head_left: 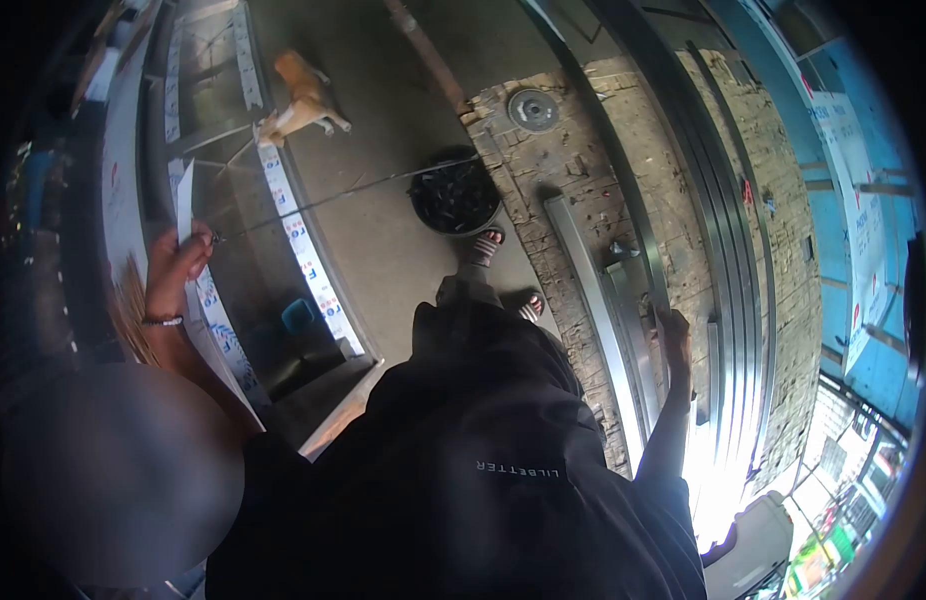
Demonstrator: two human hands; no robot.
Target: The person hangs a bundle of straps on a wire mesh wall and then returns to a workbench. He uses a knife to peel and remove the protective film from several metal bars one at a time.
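My left hand is closed around a narrow pale strip at the left, with a bracelet on the wrist. A thin dark line, like a cord or rod, runs from beside that hand toward a round black basin full of dark pieces. On the right, my right hand has its fingers closed at the edge of a long thin metal strip above the wooden bench. Its fingertips are partly hidden.
Long metal profiles lie along the bench, near a round disc. An orange and white cat stands by a metal frame with printed film. Blue panels stand far right. A blurred round patch covers the lower left.
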